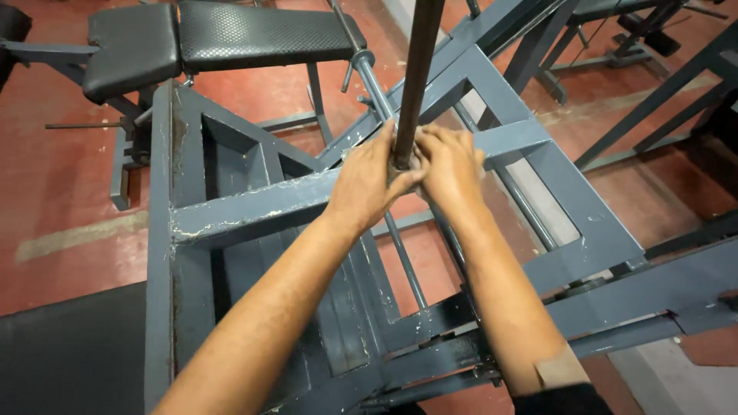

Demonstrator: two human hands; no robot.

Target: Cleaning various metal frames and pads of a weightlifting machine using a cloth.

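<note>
Behind the grey frame (254, 204) stands a black padded bench (223, 34) on the red floor (61, 184), and thin rods (403, 257) run below. A dark, rusty bar (419, 69) rises upright at centre; the left hand (369, 180) and right hand (450, 165) clasp its lower end.

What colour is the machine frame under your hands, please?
Blue-grey with chipped paint, the frame shows best in the head view.
</note>
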